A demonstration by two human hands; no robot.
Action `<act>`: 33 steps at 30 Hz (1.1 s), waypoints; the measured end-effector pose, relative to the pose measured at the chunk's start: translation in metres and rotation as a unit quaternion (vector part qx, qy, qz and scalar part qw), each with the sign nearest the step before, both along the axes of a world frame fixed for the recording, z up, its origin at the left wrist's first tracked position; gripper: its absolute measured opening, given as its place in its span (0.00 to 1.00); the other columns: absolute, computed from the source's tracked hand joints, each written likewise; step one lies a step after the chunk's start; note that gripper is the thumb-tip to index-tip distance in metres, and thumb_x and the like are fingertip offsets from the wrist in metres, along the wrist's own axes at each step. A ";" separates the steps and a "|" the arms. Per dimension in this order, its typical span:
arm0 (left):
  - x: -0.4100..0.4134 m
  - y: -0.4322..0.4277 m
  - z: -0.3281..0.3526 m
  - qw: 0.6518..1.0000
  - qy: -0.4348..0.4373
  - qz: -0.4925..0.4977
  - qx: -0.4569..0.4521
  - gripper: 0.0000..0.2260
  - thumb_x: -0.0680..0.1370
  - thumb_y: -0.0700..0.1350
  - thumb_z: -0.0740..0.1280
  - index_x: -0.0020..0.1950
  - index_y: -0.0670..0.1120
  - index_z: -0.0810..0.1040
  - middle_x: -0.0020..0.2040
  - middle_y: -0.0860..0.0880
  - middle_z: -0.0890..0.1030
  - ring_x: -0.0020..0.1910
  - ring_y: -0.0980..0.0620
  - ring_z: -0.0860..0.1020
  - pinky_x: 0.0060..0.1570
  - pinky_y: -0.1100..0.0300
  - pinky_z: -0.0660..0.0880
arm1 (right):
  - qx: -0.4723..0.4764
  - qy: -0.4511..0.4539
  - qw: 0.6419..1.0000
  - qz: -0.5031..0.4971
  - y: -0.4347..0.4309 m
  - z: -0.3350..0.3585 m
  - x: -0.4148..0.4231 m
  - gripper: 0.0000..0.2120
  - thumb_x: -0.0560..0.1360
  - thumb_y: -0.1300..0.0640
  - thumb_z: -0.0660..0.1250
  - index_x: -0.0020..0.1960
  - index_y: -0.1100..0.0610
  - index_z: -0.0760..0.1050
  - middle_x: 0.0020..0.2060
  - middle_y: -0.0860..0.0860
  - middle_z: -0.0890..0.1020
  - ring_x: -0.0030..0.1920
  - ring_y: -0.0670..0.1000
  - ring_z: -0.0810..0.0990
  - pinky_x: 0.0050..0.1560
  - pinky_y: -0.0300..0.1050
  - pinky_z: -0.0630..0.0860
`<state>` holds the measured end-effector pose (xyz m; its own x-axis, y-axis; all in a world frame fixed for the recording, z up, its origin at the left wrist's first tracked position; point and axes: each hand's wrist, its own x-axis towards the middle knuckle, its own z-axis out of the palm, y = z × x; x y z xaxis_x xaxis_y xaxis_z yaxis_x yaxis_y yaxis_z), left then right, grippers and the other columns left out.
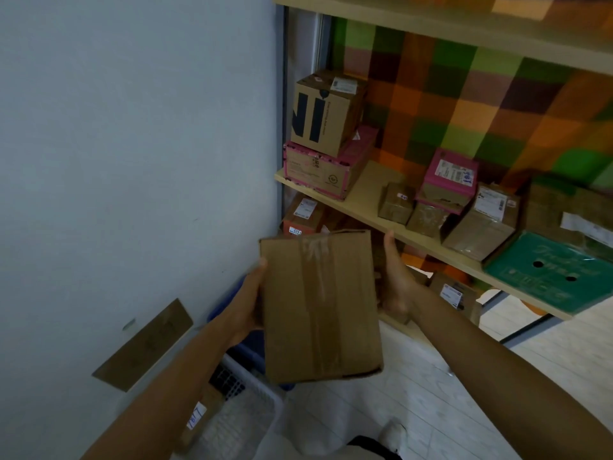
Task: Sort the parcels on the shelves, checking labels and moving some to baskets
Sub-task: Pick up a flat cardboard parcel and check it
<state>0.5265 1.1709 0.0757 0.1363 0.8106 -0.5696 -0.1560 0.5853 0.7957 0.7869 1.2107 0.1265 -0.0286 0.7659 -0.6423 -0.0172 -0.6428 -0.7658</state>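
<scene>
Turning the box [320, 307] over looks like the right move now. The face toward the camera shows only brown card and a strip of clear tape [313, 293], with no label to read, so I judge the label sits on a hidden side. A slow roll between both palms would do it best, with one hand always under the weight. It should stay clear of the shelf [365, 194] edge at 1 o'clock so a corner does not knock the small parcels [396, 202] there. The box's lower right corner looks slightly crushed and gaping, so pressure belongs on the long edges rather than there. Once the label is read, the white basket [245, 403] at 7 o'clock and the blue basket [248, 350] just behind the box's lower left are both near for a short, low drop. The box is held in the air at the centre of view, in front of the shelves, its long side nearly upright. The left hand [243, 310] grips its 9 o'clock edge, thumb hooked onto the front. The right hand [396, 280] cups the 3 o'clock edge, thumb lying straight up beside it. The other fingers of both hands are behind the card, so I cannot tell whether they are spread or pressed together.
</scene>
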 end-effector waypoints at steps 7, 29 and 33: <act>-0.005 0.003 -0.011 0.987 -0.071 0.015 -0.142 0.54 0.61 0.80 0.57 0.73 0.40 0.68 0.65 0.37 0.76 0.58 0.34 0.78 0.51 0.39 0.79 | 0.041 -0.055 0.997 0.040 -0.004 0.000 0.024 0.37 0.73 0.24 0.49 0.59 0.52 0.78 0.59 0.59 0.80 0.60 0.59 0.78 0.66 0.57 0.71; 0.006 -0.012 0.002 0.999 0.037 -0.020 -0.002 0.34 0.69 0.64 0.72 0.70 0.50 0.72 0.59 0.46 0.81 0.58 0.45 0.80 0.55 0.45 0.78 | 0.035 -0.133 0.969 0.205 -0.021 -0.004 -0.002 0.31 0.68 0.33 0.70 0.65 0.47 0.70 0.59 0.52 0.79 0.60 0.56 0.79 0.65 0.60 0.75; 0.005 -0.023 -0.006 0.997 0.061 -0.010 0.036 0.38 0.66 0.61 0.74 0.73 0.51 0.69 0.63 0.48 0.79 0.60 0.46 0.79 0.60 0.43 0.77 | 0.100 -0.128 0.976 0.148 -0.027 -0.017 -0.012 0.38 0.60 0.38 0.76 0.66 0.49 0.73 0.61 0.52 0.81 0.59 0.53 0.80 0.62 0.55 0.77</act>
<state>0.5316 1.1483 0.0693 0.0858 0.8478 -0.5233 -0.0438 0.5279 0.8482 0.7750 1.1836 0.1091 -0.1266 0.8587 -0.4966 0.3545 -0.4284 -0.8312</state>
